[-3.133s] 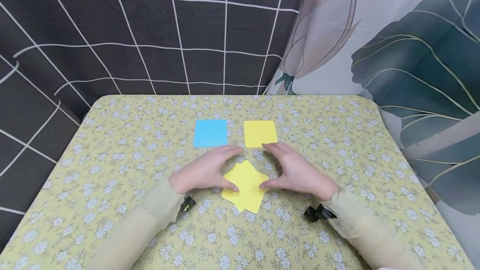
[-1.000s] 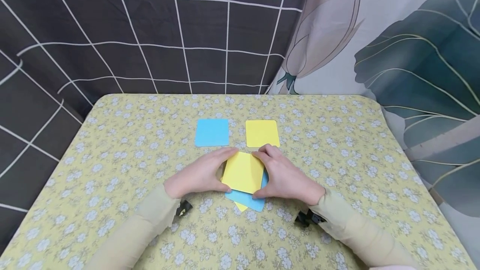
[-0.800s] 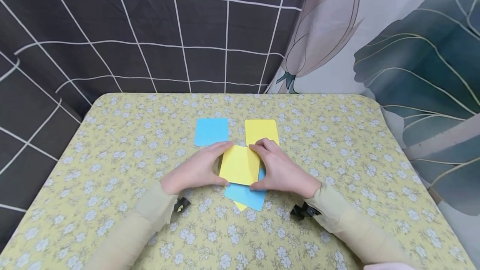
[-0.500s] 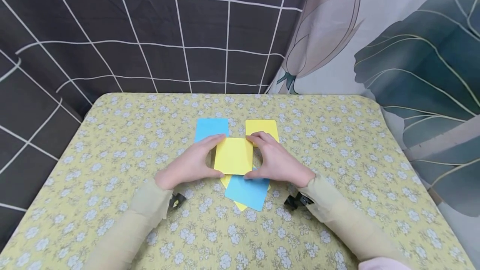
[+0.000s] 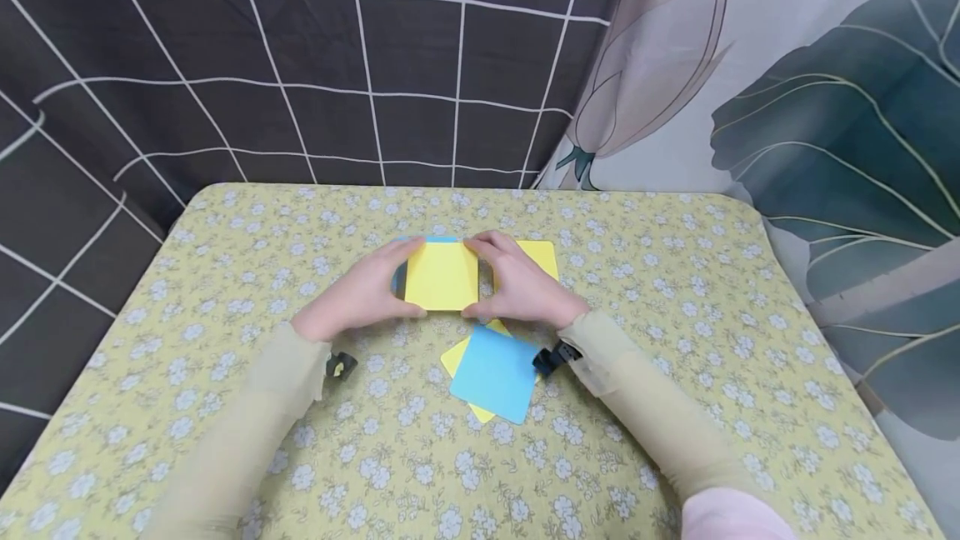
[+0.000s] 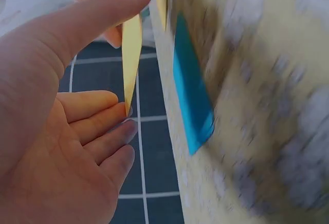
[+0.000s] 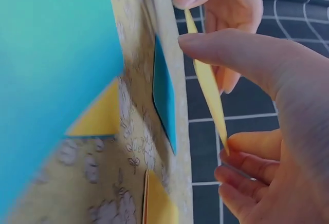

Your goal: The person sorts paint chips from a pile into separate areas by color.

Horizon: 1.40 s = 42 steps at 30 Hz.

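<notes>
Both hands hold one square yellow card (image 5: pixel 442 276) by its edges, thumbs at the near edge and fingers at the far one. The left hand (image 5: pixel 363 288) grips its left side, the right hand (image 5: pixel 525 282) its right side. In both wrist views the card is seen edge-on, raised off the table. Beneath it on the cloth lies a blue square card (image 6: pixel 190 90), mostly covered in the head view. Nearer the person is a fanned pile, with a blue card (image 5: pixel 495 373) on top and yellow cards (image 5: pixel 453 357) poking out below.
Partly behind the right hand, another yellow card (image 5: pixel 546 258) lies at the back. A flowered yellow cloth (image 5: pixel 225 340) covers the table. A dark gridded curtain (image 5: pixel 300 48) and a leaf-patterned curtain (image 5: pixel 840 148) hang behind. Each wrist carries a small black device (image 5: pixel 341 365).
The hands have lifted the yellow card off the near pile, baring a blue one. They have carried it away from the person and leftward, over the back blue card.
</notes>
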{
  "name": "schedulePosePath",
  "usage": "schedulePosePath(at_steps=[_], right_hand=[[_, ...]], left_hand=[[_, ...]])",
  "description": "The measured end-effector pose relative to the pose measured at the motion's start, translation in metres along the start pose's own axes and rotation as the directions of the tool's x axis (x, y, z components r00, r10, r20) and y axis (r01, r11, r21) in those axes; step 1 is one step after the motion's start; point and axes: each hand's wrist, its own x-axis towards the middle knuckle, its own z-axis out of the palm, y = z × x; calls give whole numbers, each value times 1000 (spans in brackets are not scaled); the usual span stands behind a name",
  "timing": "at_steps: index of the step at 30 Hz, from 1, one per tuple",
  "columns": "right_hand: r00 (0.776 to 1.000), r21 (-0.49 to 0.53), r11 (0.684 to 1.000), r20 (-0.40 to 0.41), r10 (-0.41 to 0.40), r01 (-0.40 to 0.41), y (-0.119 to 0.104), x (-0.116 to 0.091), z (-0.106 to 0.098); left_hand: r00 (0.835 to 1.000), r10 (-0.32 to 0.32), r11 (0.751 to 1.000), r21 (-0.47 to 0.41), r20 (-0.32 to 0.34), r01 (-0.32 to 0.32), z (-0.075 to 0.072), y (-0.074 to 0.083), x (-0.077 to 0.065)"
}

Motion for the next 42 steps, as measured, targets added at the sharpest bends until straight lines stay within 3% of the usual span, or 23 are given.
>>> schedulePosePath(at_steps=[6,11,17,27,34,38,42], right_hand=[[1000,-1,1000,-3,-1,1,6,30,4],[999,-18,1000,23,22,-22,10,45,9],[995,-43,998,84,59,-55,13,53,17],[991,-71,995,114,72,-64,14,57,18],[996,-49,996,49,70,-67,21,49,4],[996,-70,994,22,88,-87,34,35,-20],[988,-110,984,50,145,-138,53,15,-40]], left_hand=[[1000,1,1000,25,-8,-1,-15,-13,16],[999,-26,999,45,23,25,-19,-22,24],[993,-87,995,51,80,83,-17,-30,29],[992,-89,995,48,92,85,-14,-36,35],[997,-56,998,24,43,55,-12,-25,44],[1000,-3,1000,15,19,3,-2,-7,64],[999,40,999,14,30,-41,19,13,86]])
